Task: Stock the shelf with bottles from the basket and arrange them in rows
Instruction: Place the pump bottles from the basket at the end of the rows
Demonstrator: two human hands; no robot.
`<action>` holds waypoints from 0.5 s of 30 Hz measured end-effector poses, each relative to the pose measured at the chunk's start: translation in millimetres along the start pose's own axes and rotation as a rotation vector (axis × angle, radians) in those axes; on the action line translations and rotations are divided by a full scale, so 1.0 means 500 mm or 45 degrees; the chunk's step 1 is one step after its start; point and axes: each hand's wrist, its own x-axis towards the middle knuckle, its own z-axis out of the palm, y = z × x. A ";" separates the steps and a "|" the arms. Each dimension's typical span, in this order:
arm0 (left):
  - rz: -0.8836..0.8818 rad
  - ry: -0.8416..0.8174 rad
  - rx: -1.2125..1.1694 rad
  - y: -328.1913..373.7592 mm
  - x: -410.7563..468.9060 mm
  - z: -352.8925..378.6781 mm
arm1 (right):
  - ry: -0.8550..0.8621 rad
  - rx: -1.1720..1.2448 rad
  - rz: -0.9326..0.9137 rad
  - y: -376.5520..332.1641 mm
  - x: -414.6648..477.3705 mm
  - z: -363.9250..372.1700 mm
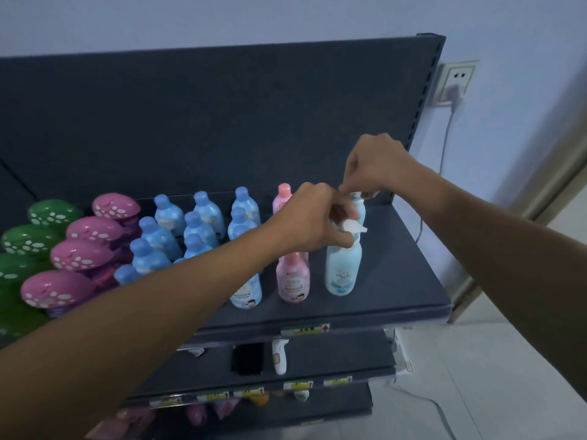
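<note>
Between fingers (340, 239) of left hand (313, 214), white pump (354, 227) of front pale-blue bottle (343, 271)

left grip (313, 214): bare hand | left forearm (158, 312): bare to frame edge | right grip (374, 163): bare hand | right forearm (476, 223): bare to frame edge

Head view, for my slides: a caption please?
Left hand grips front pump bottle; right hand pinches rear pump bottle on the shelf.
</note>
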 end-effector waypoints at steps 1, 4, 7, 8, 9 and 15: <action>-0.012 0.017 0.008 -0.004 0.012 0.000 | -0.003 0.016 -0.004 0.001 0.013 0.002; -0.031 0.048 0.009 -0.020 0.042 -0.001 | -0.012 0.056 -0.014 0.003 0.050 0.007; -0.054 0.063 0.000 -0.038 0.066 -0.003 | 0.001 0.058 -0.018 0.002 0.085 0.018; -0.067 0.072 -0.003 -0.044 0.074 -0.004 | 0.008 0.054 -0.024 0.002 0.096 0.023; -0.082 0.081 -0.008 -0.049 0.081 -0.004 | 0.014 0.047 -0.032 0.002 0.107 0.027; -0.144 0.096 -0.056 -0.074 0.129 0.000 | 0.005 0.026 -0.054 0.006 0.166 0.051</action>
